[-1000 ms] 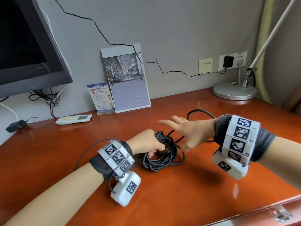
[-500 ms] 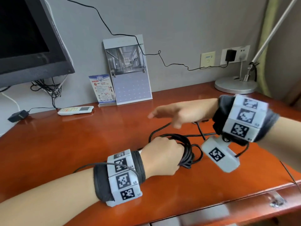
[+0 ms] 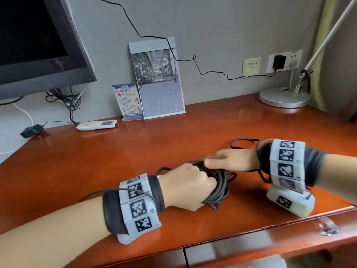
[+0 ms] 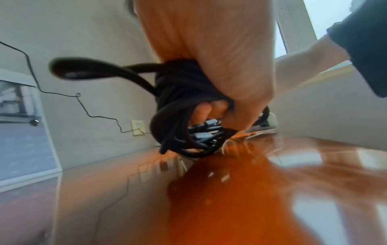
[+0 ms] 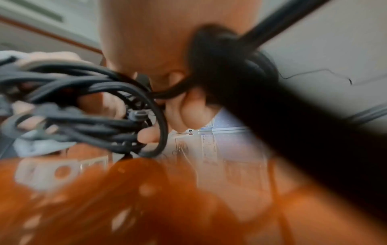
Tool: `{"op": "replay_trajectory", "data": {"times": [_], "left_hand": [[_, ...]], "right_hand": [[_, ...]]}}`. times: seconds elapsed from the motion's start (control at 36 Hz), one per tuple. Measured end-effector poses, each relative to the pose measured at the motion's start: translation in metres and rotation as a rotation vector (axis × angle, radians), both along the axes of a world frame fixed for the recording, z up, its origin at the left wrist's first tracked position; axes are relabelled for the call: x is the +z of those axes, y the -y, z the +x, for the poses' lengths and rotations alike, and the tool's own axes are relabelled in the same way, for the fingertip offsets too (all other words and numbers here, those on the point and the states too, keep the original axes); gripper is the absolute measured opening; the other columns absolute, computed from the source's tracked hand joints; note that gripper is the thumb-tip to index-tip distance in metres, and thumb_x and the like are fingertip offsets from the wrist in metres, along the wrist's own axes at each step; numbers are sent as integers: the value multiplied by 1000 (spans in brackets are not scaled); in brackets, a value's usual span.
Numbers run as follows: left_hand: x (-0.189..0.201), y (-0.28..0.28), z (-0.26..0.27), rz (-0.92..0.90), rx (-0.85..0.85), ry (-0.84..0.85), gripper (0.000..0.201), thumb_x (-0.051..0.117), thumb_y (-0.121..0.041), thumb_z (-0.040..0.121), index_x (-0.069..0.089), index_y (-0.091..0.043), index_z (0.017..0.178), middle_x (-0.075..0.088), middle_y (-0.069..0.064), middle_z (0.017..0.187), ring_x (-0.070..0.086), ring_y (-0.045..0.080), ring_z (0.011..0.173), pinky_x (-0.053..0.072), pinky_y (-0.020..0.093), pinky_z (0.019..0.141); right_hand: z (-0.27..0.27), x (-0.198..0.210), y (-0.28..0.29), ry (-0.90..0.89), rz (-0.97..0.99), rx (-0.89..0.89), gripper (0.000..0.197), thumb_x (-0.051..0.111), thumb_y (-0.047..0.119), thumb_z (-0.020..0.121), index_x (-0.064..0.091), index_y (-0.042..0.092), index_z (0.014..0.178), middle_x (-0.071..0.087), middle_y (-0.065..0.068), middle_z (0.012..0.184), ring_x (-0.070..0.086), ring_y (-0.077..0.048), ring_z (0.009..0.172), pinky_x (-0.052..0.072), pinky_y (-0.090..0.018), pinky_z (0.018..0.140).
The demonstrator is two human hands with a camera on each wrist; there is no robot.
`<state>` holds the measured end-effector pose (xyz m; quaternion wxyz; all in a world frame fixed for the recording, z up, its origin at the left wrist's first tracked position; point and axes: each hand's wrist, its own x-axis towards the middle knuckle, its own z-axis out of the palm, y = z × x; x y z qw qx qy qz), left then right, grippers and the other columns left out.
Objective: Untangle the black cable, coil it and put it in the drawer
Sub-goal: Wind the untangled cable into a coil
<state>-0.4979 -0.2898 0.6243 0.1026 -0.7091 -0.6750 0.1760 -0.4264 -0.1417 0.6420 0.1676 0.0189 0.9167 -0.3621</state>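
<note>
Hotel room: desk (image 3: 116, 151), wall television (image 3: 38, 45)

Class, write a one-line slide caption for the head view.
Left hand grips the coiled black cable above the desk; right hand pinches a strand.

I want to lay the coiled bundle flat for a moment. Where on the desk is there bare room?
The broad bare patch of desk lies between the remote and calendar at the back and the hands in front. Another lies right of the calendar toward the lamp base. It is crowded where the left hand and right hand meet on the black cable.
</note>
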Motion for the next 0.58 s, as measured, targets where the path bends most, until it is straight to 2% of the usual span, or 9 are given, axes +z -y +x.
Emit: {"op": "replay_trajectory", "data": {"times": [0.08,0.17,0.19,0.25,0.31,0.36,0.44,0.5,0.58], "left_hand": [[9,12,-10,120,-79,195,23,56,-27,87,40,-15,76,61,8,71,56,27,62,31,29,56],[18,12,-18,232,37,658,23,63,-26,73,42,-22,63,47,-10,53,42,6,47,31,21,51],[21,11,-22,310,94,807,25,66,-22,70,44,-24,59,47,-12,48,41,4,44,31,18,49],[31,7,-29,445,177,1015,22,67,-17,67,50,-20,55,48,-12,44,40,1,42,32,15,48],[39,5,-37,491,222,1127,17,63,-16,65,52,-9,54,49,-10,43,42,5,41,37,19,49],[44,3,-45,518,239,1302,16,63,-13,64,53,-4,54,47,-4,40,43,11,36,40,22,50],[54,-1,-57,685,280,1711,16,60,-4,63,52,-11,52,35,-3,40,34,10,33,38,20,45],[61,-1,-66,805,325,1870,17,53,-7,68,46,-13,54,31,-7,38,31,9,33,38,22,48],[70,3,-80,853,350,2020,24,50,-13,70,46,-19,47,30,-9,36,30,6,32,42,18,47]], "right_hand": [[0,-16,-16,-50,-43,117,80,34,93,62,58,21,88,59,-5,68,55,-10,71,42,-25,80],[0,-18,-25,-30,-245,90,124,46,95,52,50,-17,104,61,-23,83,58,-28,76,46,-36,78],[0,-16,-28,-34,-302,77,123,50,94,48,52,-16,103,62,-21,82,59,-29,75,49,-33,76],[-1,-10,-32,-57,-375,90,85,58,90,47,65,14,84,56,0,64,57,-16,62,47,-22,63],[-2,-1,-36,-72,-379,102,57,67,81,50,66,30,74,56,5,61,61,-12,60,48,-21,58],[-4,7,-37,-117,-366,58,64,75,72,50,63,32,98,64,2,70,59,-12,54,48,-19,51],[-14,12,-45,-200,-274,32,88,78,68,51,53,30,126,60,-10,84,36,-21,52,32,-18,41],[-13,13,-50,-172,-258,84,91,73,71,55,51,27,131,51,2,65,29,-16,50,24,-18,40],[-7,22,-56,-226,-297,78,70,59,67,75,57,19,126,37,10,52,27,-9,43,23,-18,40]]}}
